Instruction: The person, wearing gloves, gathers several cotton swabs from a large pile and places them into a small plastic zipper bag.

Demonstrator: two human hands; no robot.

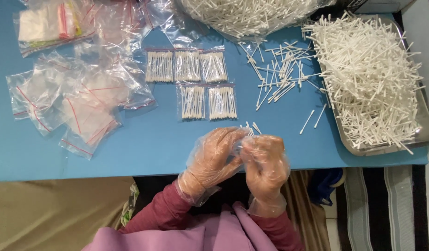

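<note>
While the blue bench [145, 148] filled most of the view, its right end carried a steel tray [426, 130] heaped with white cotton swabs [368, 79], and a big clear bag of more swabs [247, 16] lay at the far edge. Left of centre sprawled a loose pile of empty zip bags with red seal strips [79, 100], with a further bag of folded contents [49, 23] in the far left corner. Between them sat five filled packets of swabs [191, 83], three in a far row and two just nearer, laid flat and close together. Scattered loose swabs [279, 74] lay beside the tray. Nearest the person, both hands wore thin clear plastic gloves: the left hand [214, 155] and the right hand [265, 160] met at the near edge of the bench, fingers closed narrowly around a small bundle of swabs [251, 128] whose tips stuck up just beyond the fingers; whether a bag was also held could not be told. That bundle looked very light, with thin stiff stems and soft ends, and it seemed likely to fan out or slip against the slick gloves, so a pinch around the middle of the stems would probably keep the sticks aligned best.
</note>
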